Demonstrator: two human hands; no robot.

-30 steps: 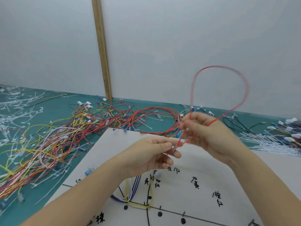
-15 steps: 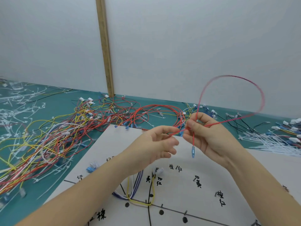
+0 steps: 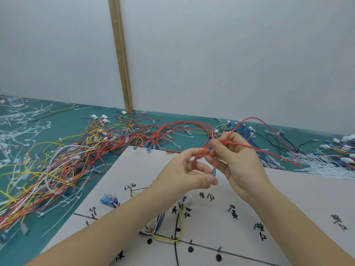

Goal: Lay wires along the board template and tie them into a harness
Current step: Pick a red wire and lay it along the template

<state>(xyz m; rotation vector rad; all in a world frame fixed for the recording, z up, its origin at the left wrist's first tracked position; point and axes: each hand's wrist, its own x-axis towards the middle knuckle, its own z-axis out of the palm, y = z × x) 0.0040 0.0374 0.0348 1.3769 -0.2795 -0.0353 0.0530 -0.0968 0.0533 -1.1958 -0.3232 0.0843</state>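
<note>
Wire — a thin red wire, light and springy (loops on release) — is pinched by right hand and left hand above the board template; grip nearer its blue terminal.

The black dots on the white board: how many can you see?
4. One sits left of the yellow wire loop, one inside the loop, and two follow the black line rightward. The arms may hide others.
</note>
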